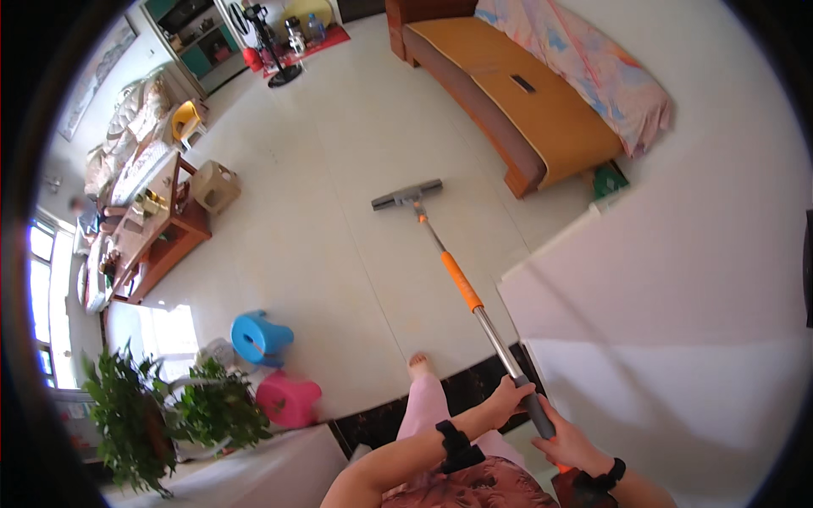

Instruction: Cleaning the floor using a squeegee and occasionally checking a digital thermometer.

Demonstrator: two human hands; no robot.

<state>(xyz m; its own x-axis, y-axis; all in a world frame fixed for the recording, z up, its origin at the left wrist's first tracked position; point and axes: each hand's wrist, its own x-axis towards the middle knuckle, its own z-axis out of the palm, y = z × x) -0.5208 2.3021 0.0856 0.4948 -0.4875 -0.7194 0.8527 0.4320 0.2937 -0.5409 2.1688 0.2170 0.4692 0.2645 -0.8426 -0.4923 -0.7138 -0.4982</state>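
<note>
Both of my hands grip the long pole of a floor mop (492, 330). My left hand (510, 401) closes around the upper end of the steel tube, by the grey grip (540, 416). Lower in the picture, my right hand (565, 441) is wrapped about the grip's end. An orange sleeve (462, 281) covers the pole's middle. The flat grey mop head (407, 194) lies on the pale tiled floor (305, 209), left of the wooden sofa bench. Each wrist wears a black band. One bare foot (418, 360) shows at a dark threshold strip (375, 416).
To the right stands a wooden bench (508, 95) with a tan mat and a dark remote-like object. A blue stool (260, 338), a pink stool (289, 399) and leafy plants (216, 400) are at lower left. A wooden table (165, 235), a beige stool (216, 186) and a seated person are farther left.
</note>
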